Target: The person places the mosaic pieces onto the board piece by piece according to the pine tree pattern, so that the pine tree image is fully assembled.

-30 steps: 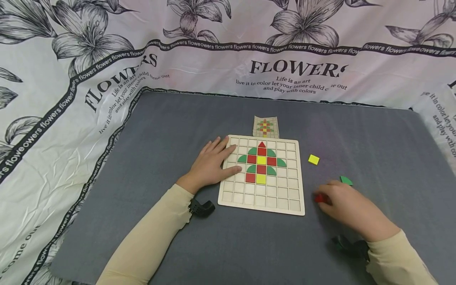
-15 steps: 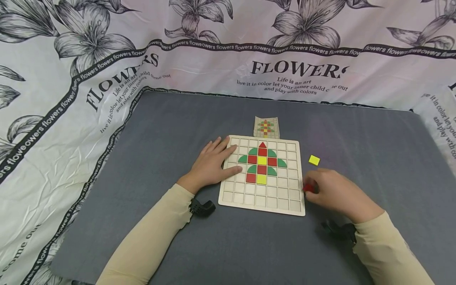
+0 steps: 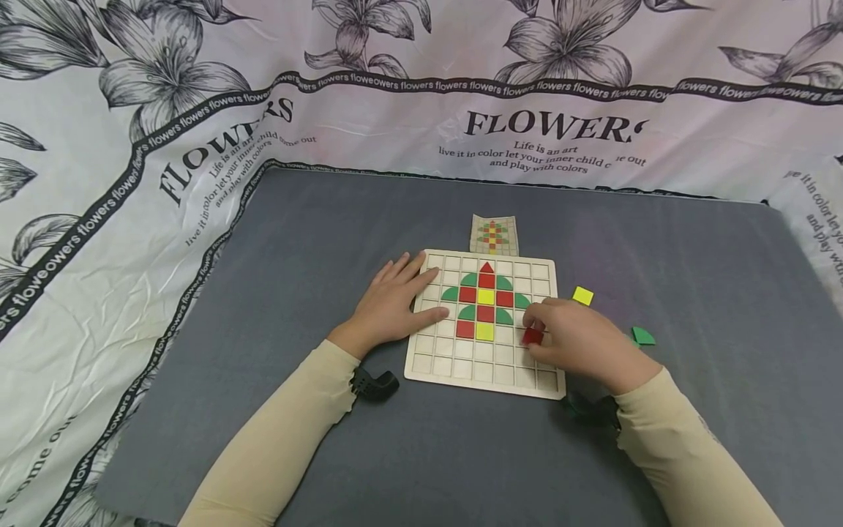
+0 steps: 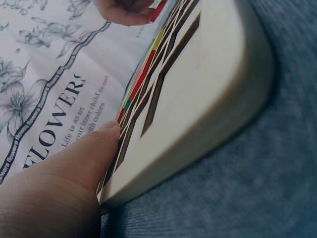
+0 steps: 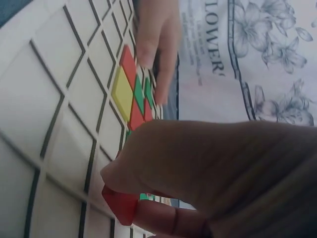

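A pale wooden grid board [image 3: 454, 367] lies on the grey table, bearing red, yellow and green tiles set in a tree-like pattern. My left hand [image 3: 388, 304] rests on the board's left edge with its fingers spread. Over the right part of the board, my right hand [image 3: 586, 337] pinches a red square tile [image 3: 533, 336] between thumb and fingers. In the right wrist view the red tile [image 5: 120, 204] is tilted just above the grid cells; whether it touches the board I cannot tell. To the lower left of that pattern sits a red tile [image 3: 465, 329] beside a yellow tile [image 3: 484, 331].
Right of the board lie a loose yellow square tile [image 3: 582, 296] and a green quarter-round tile [image 3: 642, 337]. Behind the board's far edge is a small printed card [image 3: 494, 234] with a similar coloured pattern. Flower-printed cloth [image 3: 369, 117] hangs around the grey table [image 3: 316, 241].
My right hand has moved left with the red tile, from the table on the right to over the board. The green loose tile is uncovered again. My left hand stays put.
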`<state>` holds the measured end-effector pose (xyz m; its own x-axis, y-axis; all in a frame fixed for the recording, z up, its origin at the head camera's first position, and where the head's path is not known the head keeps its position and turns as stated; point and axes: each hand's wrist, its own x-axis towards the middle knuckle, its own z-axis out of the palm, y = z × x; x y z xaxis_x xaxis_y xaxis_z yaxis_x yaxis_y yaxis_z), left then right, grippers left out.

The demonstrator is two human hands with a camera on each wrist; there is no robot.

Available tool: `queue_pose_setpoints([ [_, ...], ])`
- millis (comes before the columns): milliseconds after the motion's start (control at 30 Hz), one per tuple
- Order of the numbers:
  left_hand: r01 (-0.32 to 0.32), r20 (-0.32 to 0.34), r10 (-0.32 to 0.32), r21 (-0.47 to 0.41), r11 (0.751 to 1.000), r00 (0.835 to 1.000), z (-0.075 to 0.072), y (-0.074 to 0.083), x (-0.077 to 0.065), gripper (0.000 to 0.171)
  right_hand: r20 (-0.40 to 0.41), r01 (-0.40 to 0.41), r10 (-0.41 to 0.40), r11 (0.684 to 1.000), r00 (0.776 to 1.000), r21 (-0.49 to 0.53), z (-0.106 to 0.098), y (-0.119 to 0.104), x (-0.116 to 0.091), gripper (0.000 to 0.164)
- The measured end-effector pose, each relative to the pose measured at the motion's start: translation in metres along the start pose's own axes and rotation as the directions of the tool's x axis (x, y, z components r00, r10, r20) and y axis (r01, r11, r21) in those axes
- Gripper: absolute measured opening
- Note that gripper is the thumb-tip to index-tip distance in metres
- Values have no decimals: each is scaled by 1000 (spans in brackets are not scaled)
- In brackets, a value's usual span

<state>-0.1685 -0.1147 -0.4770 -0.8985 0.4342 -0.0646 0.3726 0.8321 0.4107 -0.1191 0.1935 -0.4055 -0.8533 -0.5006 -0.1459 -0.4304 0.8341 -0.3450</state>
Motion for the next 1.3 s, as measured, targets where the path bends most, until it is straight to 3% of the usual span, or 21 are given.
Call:
queue_pose_setpoints([
  [400,3,6,-3,15,1000,1000,0,0,0,87,-29,91,-91,996,995,-3,9,-14,13,12],
  [700,7,8,-7,7,1000,1000,-1,1,0,86,8,110,-110,994,994,-4,14,-14,19,13],
  [1300,4,2,-4,10,1000,1000,0,0,1,86,-25,153,-154,988,988,-17,15,-12,17,17],
])
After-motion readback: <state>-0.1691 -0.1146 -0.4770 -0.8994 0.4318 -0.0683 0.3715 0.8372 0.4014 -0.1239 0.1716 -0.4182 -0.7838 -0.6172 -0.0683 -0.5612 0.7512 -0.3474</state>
